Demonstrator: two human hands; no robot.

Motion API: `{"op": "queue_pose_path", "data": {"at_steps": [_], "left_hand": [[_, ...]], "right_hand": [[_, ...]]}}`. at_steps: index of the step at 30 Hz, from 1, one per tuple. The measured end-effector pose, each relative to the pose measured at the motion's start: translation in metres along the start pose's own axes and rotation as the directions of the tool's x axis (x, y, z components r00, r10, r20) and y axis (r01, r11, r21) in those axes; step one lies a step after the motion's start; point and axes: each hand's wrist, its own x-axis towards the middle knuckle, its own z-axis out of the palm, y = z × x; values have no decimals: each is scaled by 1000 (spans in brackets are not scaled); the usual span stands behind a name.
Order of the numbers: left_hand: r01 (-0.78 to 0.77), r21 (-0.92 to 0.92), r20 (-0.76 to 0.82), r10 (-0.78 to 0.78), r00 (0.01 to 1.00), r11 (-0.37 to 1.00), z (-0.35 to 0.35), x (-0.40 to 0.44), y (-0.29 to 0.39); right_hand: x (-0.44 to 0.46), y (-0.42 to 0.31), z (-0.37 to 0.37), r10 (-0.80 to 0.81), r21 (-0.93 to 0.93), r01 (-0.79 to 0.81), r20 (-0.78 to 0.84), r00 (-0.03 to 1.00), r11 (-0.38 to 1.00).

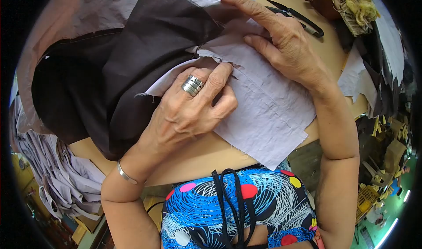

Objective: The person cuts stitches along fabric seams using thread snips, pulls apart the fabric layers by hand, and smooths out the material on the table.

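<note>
Light grey-lilac fabric with a seam and frayed edges lies on the table, its lower corner hanging past the table edge. Dark brown fabric is bunched to the left and joins the light piece near the middle. My left hand, with rings and a bracelet, has its fingers closed on the light fabric beside a raised, frayed seam edge. To the upper right, my right hand rests over the light fabric with index finger and thumb apart, its other fingers partly hidden.
Black snips lie at the upper right on the tan table. Beyond them are a brown object and a block with yellow threads. Grey cloth is piled at the left, and more fabric pieces lie at the right.
</note>
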Motion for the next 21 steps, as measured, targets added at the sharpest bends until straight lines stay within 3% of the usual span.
{"op": "queue_pose_path", "data": {"at_steps": [21], "left_hand": [[-61, 47, -24, 63, 998, 997, 4, 2, 0]], "right_hand": [[-1, 1, -2, -13, 5, 13, -23, 1000, 1000]]}}
